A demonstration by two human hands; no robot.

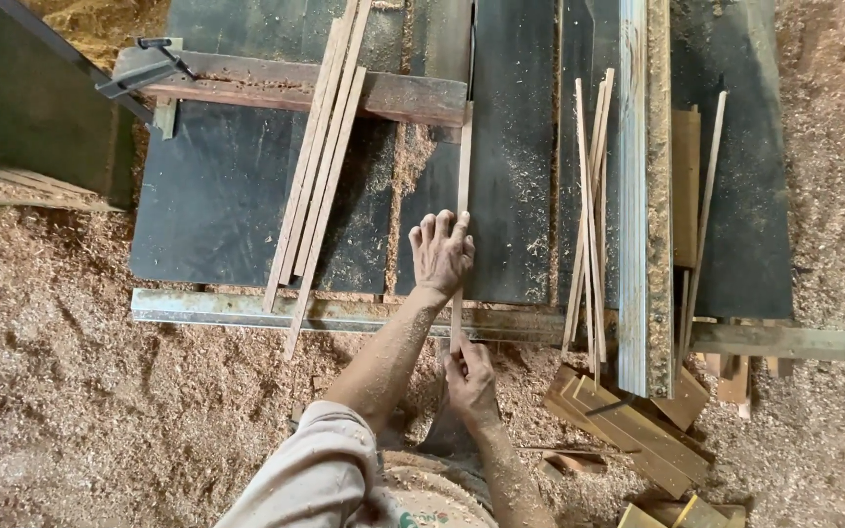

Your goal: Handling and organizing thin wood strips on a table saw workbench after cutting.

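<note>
Sawdust (pixel 80 391) blankets the floor on every side, thick and loose, with the widest open room off to the left of the bench. The dark saw table (pixel 217 205) fills the upper middle, its near edge trimmed by a pale metal rail (pixel 246 308) running left to right. A long fence rail (pixel 638 196), dusted with sawdust, stands lengthwise on the right of the table and overhangs the near edge. A reddish timber (pixel 286 88) lies crosswise at the far end, a metal clamp (pixel 149 64) at its left tip. Between that timber and the near rail the dark surface lies bare just left and right of the hands.

A bundle of thin slats (pixel 317 166) leans diagonally on the left, poking past the near rail. More thin strips (pixel 589 215) lie beside the fence rail. Short offcut blocks (pixel 628 420) pile up on the floor at lower right.

Now the hands. The left hand (pixel 440 252) lies flat on the table, fingers spread a little, pressing against a narrow wooden strip (pixel 463 166). The right hand (pixel 469 376) sits below the table edge, fingers pinched together on the strip's near end. The strip runs straight away from the person, its long axis lengthwise along the table, near end off the rail, far end meeting the reddish timber.
</note>
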